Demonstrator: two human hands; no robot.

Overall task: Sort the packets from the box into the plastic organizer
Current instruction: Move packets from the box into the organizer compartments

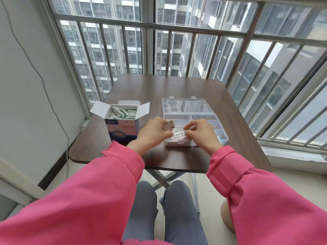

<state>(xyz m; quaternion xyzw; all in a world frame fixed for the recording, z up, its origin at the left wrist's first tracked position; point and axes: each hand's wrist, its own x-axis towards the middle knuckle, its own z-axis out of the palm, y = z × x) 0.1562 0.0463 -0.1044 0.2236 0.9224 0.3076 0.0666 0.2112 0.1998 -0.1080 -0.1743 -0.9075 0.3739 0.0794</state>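
Grey-trousered knees (159,206) sit nearest, under two pink sleeves (99,183) that reach forward over a dark wooden folding table (155,89). At the table's near half, both hands meet above the front left compartment of a clear plastic organizer (219,128), whose lid (184,105) lies open and flat behind it. The left hand (154,133) pinches a small packet (169,125) between thumb and fingertips, holding it tilted just above the organizer's front left corner. The right hand (200,132), fingers curled, pinches one end of a white strip packet (177,136) with red print, which lies over the front left compartment; the left thumb touches its other end. Whether this strip rests on the compartment floor cannot be told. A bit of green shows in the front right compartment, mostly hidden by the right wrist. Just left of the hands stands the box (122,128), flaps open, full of white-and-green packets (123,112). Beyond the table, a barred window (177,29) looks out on apartment towers. A grey cable (44,82) hangs down the left wall.
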